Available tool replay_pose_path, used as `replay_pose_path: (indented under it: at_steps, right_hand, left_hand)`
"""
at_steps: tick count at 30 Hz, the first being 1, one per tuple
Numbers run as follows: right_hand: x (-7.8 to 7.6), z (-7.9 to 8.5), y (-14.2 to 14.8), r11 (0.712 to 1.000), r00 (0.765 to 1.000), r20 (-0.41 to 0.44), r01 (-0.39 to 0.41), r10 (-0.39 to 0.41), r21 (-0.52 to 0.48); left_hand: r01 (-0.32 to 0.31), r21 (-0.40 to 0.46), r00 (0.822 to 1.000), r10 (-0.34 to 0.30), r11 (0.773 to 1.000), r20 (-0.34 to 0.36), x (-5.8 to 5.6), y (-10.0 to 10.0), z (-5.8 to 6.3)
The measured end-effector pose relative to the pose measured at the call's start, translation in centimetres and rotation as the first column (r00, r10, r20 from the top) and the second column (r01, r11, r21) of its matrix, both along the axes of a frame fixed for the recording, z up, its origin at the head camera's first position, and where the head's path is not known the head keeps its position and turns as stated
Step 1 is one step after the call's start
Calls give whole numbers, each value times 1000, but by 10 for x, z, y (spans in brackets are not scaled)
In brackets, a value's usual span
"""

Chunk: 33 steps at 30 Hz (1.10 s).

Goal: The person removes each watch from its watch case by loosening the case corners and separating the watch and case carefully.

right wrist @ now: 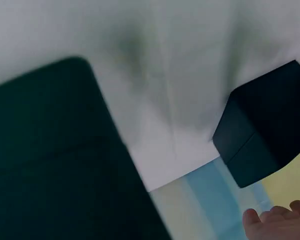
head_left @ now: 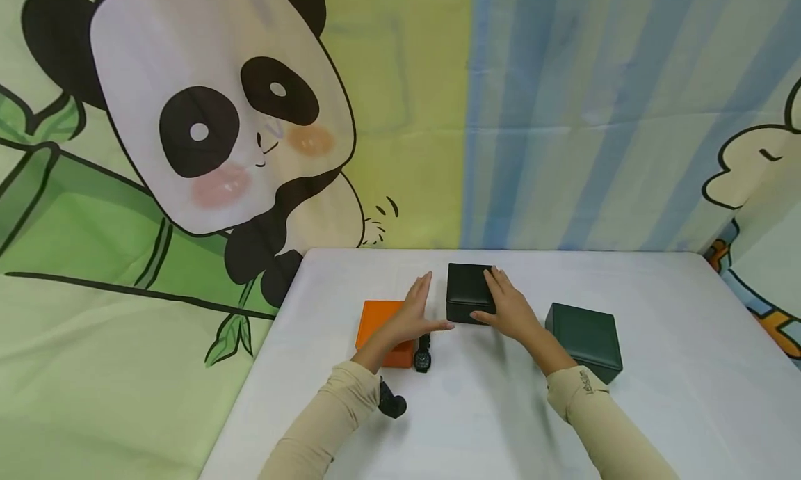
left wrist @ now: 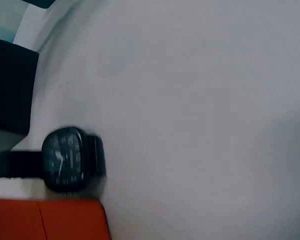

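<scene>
A black box with a closed lid sits at the back middle of the table. My right hand is at its right side, with extended fingers overlapping the box's edge in the head view. To the left of the box, my left hand has its fingers straight and thumb spread, holding nothing. Beneath that hand are an orange box and, along its right side, a black wristwatch. The left wrist view shows the square watch dial next to the orange box. In the right wrist view, some fingertips show near the black box.
A dark green box stands to the right, beside my right forearm. A white cloth covers the table. Behind its back edge hangs a printed curtain with a panda. A small black device shows at my left wrist.
</scene>
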State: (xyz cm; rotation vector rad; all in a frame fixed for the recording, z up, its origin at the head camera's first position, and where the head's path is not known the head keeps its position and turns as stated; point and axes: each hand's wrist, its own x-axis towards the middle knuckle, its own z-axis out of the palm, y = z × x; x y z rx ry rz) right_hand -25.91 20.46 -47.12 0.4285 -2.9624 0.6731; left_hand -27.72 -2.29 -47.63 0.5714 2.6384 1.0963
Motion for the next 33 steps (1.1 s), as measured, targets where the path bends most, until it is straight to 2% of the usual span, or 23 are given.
replay_pose_path:
  at_steps: [4,9,13,17,20,22,28,33]
  right_hand:
    - [-5,-1,4,996,999,39,-7,4,88]
    - [-8,-9,-4,969,997,80,-43,24,243]
    - [-8,-18,-10,924,1000,-9,5,-2,381]
    - [-9,-20,-13,883,992,-124,76,-20,462]
    - [-10,-18,-14,872,986,-167,95,-16,481]
    - [-11,-17,-14,867,986,-166,88,-7,490]
    - [-14,-14,-13,858,988,-156,62,21,509]
    - [-17,-9,-10,871,985,-169,47,42,489]
  left_hand:
    - [54,-9,998,-53,999,38,-10,27,-10]
    - [61,-25,996,-59,998,65,-20,40,-26]
    - [54,-28,998,-52,998,47,-30,43,-36]
    - [42,-43,999,-41,998,21,-38,45,-42]
    - [20,-63,1000,-19,998,3,-40,45,-43]
    - [-2,-90,1000,0,996,-22,-39,46,-43]
    - [-80,-222,994,62,972,-85,-35,51,-49]
    - [-100,-228,991,75,969,-115,-39,51,-53]
